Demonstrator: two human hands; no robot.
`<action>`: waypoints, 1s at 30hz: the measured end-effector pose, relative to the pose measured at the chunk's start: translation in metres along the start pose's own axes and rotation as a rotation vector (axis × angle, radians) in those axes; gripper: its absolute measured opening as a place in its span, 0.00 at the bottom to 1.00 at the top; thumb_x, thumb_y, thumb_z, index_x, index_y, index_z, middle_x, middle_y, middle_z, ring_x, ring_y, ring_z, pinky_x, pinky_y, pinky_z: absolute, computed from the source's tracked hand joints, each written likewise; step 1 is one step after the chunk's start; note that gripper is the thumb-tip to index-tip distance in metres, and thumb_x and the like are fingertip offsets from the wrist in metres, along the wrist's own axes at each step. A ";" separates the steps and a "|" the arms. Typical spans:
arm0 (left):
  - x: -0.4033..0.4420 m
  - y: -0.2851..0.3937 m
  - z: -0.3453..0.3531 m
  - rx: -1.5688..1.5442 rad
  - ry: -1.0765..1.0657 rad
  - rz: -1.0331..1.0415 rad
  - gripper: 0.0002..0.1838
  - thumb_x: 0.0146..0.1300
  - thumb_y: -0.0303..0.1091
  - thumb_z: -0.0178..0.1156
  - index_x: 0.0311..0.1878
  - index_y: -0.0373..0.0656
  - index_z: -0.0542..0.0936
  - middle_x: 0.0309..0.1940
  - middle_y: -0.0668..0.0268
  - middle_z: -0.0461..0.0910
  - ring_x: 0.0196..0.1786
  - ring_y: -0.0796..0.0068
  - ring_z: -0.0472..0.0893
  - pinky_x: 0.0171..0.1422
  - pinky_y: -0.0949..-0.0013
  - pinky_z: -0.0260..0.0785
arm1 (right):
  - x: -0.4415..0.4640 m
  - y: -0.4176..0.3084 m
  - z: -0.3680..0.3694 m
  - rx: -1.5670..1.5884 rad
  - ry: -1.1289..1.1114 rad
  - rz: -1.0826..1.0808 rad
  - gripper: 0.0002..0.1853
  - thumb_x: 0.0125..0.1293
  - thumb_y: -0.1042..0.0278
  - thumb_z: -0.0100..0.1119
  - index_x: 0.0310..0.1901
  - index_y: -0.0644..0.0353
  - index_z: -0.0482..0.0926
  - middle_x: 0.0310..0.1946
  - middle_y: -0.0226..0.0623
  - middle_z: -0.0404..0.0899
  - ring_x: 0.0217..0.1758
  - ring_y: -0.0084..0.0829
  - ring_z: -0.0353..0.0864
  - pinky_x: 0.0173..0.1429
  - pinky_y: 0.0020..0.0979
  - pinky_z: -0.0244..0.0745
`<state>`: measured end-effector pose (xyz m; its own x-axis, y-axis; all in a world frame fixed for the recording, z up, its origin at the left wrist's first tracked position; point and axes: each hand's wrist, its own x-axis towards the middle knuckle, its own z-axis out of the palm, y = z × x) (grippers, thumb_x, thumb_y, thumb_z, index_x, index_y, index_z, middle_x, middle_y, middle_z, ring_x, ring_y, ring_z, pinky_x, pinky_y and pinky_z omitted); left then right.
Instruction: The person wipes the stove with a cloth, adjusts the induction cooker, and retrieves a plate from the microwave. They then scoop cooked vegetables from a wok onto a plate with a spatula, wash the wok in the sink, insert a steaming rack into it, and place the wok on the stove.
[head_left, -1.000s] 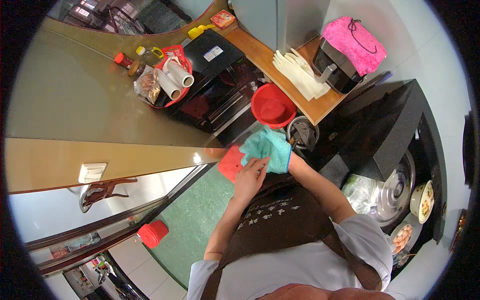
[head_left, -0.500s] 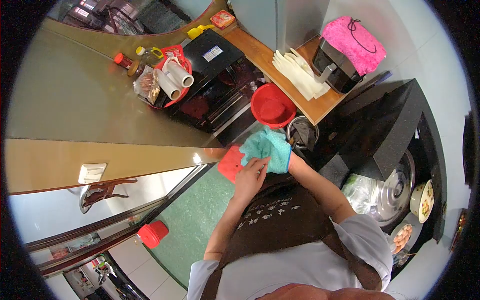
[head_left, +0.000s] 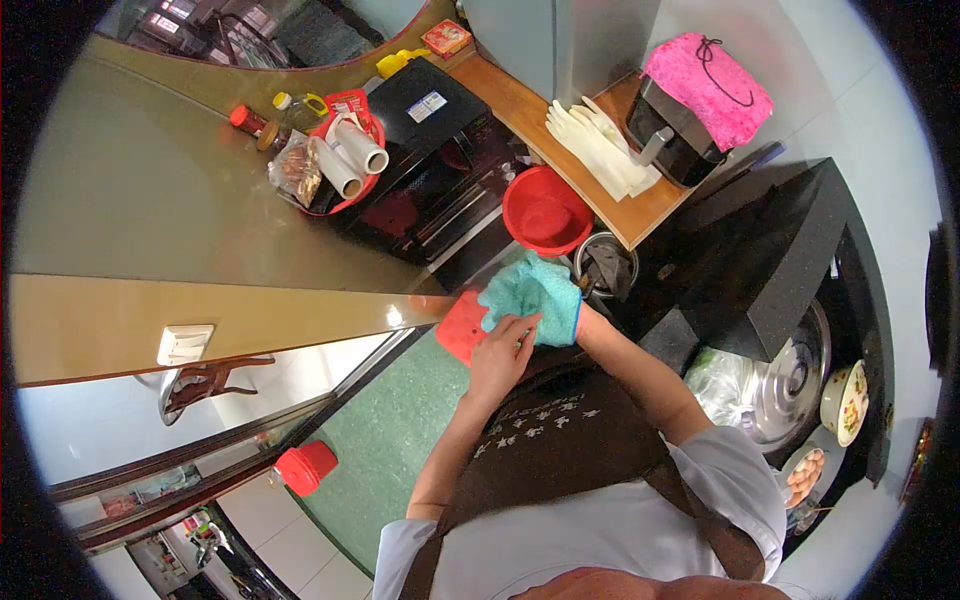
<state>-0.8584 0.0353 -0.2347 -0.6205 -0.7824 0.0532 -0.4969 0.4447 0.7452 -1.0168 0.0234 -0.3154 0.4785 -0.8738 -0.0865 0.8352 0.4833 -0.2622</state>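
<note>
A fluffy teal cloth with a blue edge is bunched up in front of the dark apron. My left hand grips its lower side with bent fingers. From the right, my right hand reaches into or behind the cloth; only the wrist area shows, and its fingers are hidden. Beneath the cloth, to the left, a flat red thing sticks out, its kind unclear. Just beyond the cloth is a red plastic basin, and beside that a metal pot holding something dark grey.
A black oven-like appliance stands behind, left of the basin. White gloves lie on a wooden shelf. To the right are a black range hood, a lidded pot and a bowl of eggs. A red bucket stands on the left.
</note>
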 end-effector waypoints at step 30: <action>0.000 0.004 -0.001 0.024 -0.029 -0.026 0.11 0.64 0.33 0.57 0.49 0.50 0.80 0.38 0.65 0.78 0.28 0.64 0.80 0.32 0.63 0.72 | 0.000 0.005 -0.017 -0.029 -0.020 0.024 0.30 0.70 0.43 0.39 0.63 0.56 0.66 0.63 0.40 0.70 0.65 0.38 0.69 0.72 0.40 0.58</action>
<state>-0.8595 0.0366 -0.2316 -0.6241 -0.7812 0.0144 -0.5274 0.4348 0.7300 -1.0168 0.0249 -0.3333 0.5038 -0.8607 -0.0738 0.8155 0.5020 -0.2879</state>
